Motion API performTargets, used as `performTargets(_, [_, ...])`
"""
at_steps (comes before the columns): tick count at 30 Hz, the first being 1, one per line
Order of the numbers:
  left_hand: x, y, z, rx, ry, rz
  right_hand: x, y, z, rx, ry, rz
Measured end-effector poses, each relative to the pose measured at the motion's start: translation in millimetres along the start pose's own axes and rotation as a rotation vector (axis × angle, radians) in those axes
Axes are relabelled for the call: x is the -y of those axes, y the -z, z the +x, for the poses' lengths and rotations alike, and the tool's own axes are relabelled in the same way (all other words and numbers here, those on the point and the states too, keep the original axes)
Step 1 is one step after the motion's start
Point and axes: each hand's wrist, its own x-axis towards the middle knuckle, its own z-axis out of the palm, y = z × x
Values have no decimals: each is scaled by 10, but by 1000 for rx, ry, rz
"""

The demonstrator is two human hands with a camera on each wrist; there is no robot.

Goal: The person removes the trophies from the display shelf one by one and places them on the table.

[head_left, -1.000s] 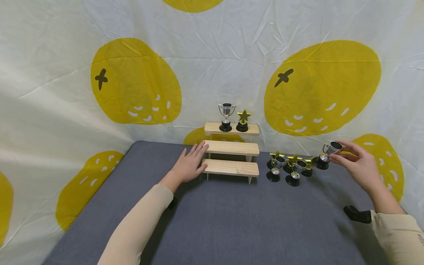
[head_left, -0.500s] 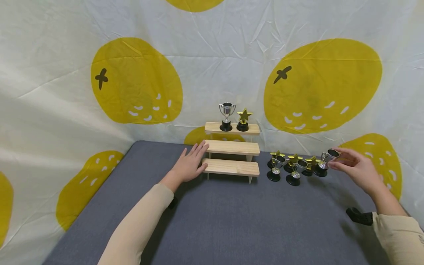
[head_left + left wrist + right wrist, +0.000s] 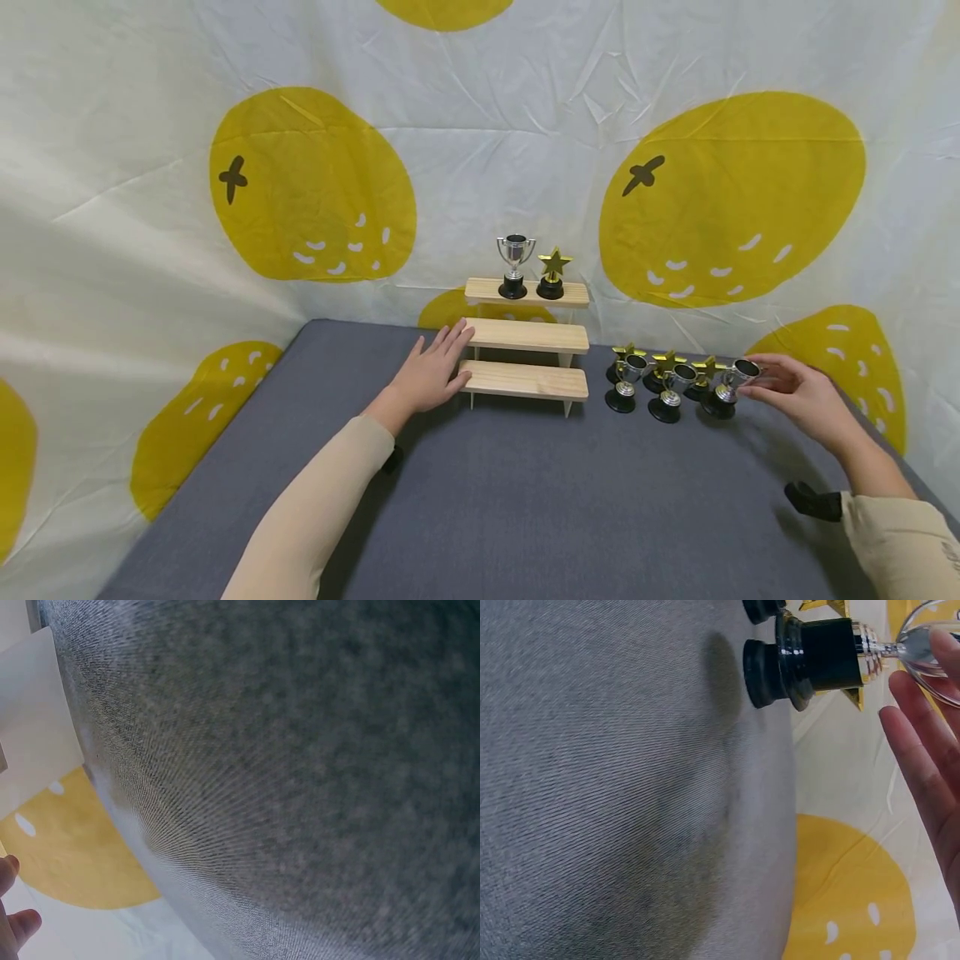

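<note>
- Head view: the right hand is pinching a silver cup by its handle side, near the rear edge of the tabletop, towards its right rear corner.
- Head view: two other silver cups are standing to the left of it; three gold stars are standing behind this row, nearer the rear edge.
- Head view: the left hand is spreading straight fingers, the tips resting at the left end of the middle shelf; the top shelf is bearing one cup trophy and one star trophy.
- Left wrist view: fingertips are showing at the left border, their contact lying out of sight.
- Right wrist view: the black base is sitting close to the tabletop; contact cannot be confirmed.
- Finding: the person is apparently lining up the held cup with the row; the next move is probably calling for a level base, then a release clearing the handle.
</note>
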Motion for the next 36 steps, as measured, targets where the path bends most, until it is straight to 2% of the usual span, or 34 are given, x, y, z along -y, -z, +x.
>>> performTargets(7, [0, -12, -6, -4, 3, -1, -42, -53, 3, 43, -26, -77])
performTargets(18, [3, -8, 1, -11, 5, 8, -101, -116, 6, 62, -1, -52])
performTargets(36, [7, -32, 10, -5, 12, 7, -148, -132, -4, 77, -11, -49])
